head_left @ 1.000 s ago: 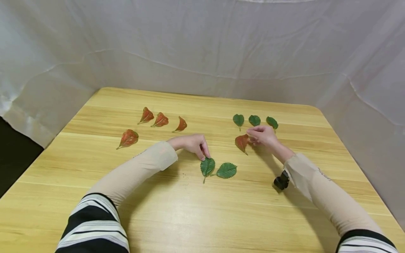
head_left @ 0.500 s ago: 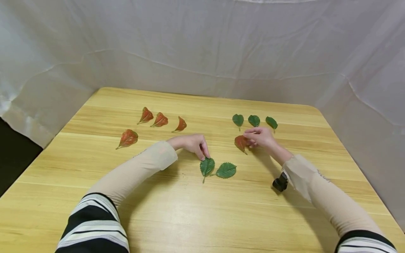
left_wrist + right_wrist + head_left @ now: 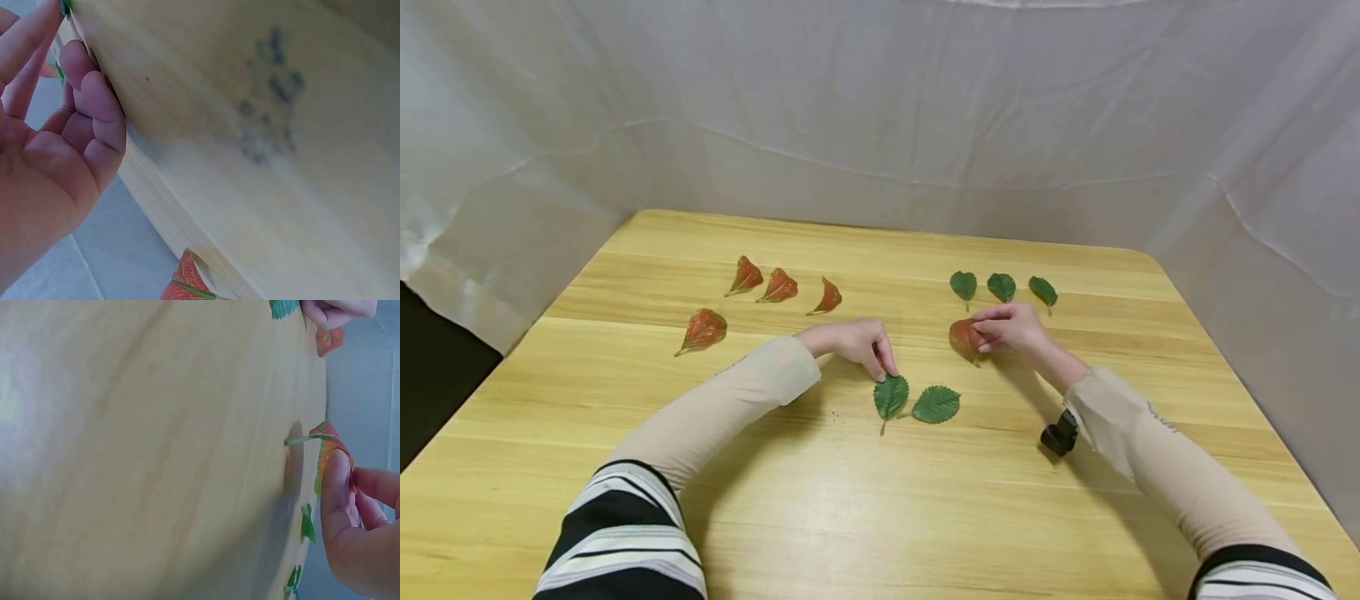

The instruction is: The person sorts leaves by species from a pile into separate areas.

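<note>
My left hand [image 3: 859, 342] rests above the table's middle, thumb and forefinger pinching the upper edge of a green leaf [image 3: 891, 395]. A second green leaf [image 3: 937, 404] lies just right of it, its stem close to the first one. Farther right, my right hand [image 3: 1017, 327] grips a red leaf [image 3: 962, 340] between thumb and fingers. In the right wrist view that red leaf [image 3: 325, 440] is curled and off the table, its stem hanging over a shadow. Only a sliver of the left hand's green leaf [image 3: 66, 7] shows in the left wrist view.
Several red leaves lie at the left, among them a large red leaf [image 3: 703, 330] and a narrow one [image 3: 827, 296]. Behind my right hand is a row of green leaves [image 3: 1002, 287]. A black wrist camera [image 3: 1060, 433] hangs under the right sleeve. Pale curtains [image 3: 880, 108] surround the wooden table [image 3: 850, 517].
My right hand has shifted slightly left with the red leaf, which has turned a little more upright. The left hand and its green leaf have stayed in place.
</note>
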A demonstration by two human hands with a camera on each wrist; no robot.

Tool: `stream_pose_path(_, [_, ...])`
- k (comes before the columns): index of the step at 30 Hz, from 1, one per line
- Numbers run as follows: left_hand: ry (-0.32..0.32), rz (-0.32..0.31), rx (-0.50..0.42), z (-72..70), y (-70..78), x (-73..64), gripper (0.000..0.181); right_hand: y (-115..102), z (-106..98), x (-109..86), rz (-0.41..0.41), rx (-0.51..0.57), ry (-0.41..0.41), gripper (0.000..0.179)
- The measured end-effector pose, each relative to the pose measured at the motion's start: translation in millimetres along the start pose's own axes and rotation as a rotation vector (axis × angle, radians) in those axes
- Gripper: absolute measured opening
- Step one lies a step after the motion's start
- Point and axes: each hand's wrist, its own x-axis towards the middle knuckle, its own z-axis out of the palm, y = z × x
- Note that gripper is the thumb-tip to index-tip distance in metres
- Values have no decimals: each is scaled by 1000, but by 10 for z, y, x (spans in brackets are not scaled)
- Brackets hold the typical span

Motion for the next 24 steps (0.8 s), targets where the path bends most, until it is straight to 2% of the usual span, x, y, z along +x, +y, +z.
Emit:
stream_pose_path(7, [-2, 10, 6, -2, 2, 0, 17, 38, 38, -10, 40, 25, -33, 32])
stream_pose_path(18, [-7, 21, 22, -9, -6, -1, 16, 56, 168, -62, 41, 33, -179, 33])
stream_pose_path(24, [-6, 31, 21, -9, 0, -2, 16, 74, 177, -84, 24, 21, -177, 34])
